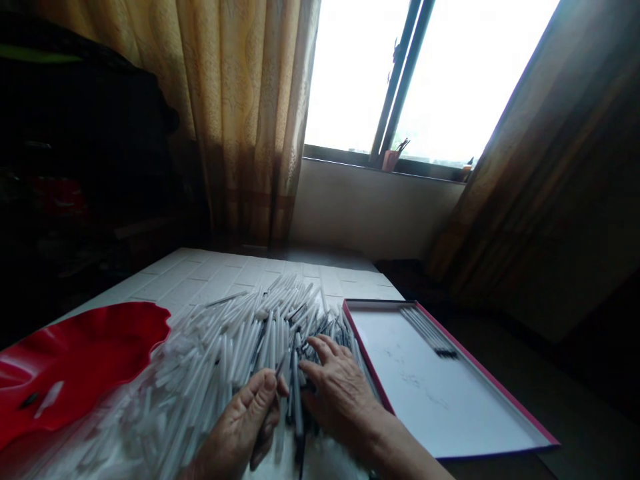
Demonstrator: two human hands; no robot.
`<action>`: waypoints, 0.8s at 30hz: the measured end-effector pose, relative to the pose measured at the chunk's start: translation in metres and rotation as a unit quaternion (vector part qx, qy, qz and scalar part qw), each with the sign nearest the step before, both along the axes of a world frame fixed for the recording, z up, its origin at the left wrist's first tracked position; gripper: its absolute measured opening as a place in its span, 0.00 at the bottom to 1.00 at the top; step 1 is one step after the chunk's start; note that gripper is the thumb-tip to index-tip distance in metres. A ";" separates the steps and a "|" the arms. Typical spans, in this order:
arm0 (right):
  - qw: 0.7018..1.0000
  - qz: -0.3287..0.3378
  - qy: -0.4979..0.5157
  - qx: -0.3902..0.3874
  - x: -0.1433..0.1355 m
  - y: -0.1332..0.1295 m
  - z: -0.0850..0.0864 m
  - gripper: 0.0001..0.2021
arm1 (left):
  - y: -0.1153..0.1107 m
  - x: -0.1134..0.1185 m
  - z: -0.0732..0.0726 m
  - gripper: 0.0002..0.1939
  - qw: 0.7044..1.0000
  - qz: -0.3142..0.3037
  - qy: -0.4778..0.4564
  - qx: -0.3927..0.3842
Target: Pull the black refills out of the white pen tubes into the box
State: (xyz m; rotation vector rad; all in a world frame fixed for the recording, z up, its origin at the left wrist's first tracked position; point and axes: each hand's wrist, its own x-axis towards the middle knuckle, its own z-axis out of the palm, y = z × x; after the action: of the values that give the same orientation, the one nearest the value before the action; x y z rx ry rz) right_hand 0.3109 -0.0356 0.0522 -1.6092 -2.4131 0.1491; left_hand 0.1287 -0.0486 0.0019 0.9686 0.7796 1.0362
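A wide heap of clear, thin plastic tubes [200, 373] covers the middle of the table, with dark slim pieces [299, 400] among them. My left hand [253, 417] is at the near edge of the heap, its thumb and fingers pinched round a thin piece too small to name. Just to its right, my right hand [340, 387] reaches over the dark pieces with its fingers spread; its fingertips are near or on them. Several finished-looking pens with dark ends [427, 330] lie side by side in the shallow white tray [440, 400].
A red scalloped dish [100, 340] stands at the left, holding a small dark piece and a pale one. The white brick-patterned table top [185, 277] shows behind the heap. Beyond are curtains [240, 120], a window and a pink cup [391, 160] on the sill.
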 end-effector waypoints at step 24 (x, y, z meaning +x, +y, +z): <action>0.746 -0.069 0.602 -0.275 0.038 -0.033 -0.021 0.20 | -0.014 -0.013 0.022 0.16 0.912 -0.050 0.286 0.290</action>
State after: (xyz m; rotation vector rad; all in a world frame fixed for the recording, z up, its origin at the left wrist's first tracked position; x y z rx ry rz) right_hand 0.3484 -0.0684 0.0310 -1.1680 -1.2245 1.4615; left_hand 0.1157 -0.0628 0.0243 1.8613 0.8968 0.9126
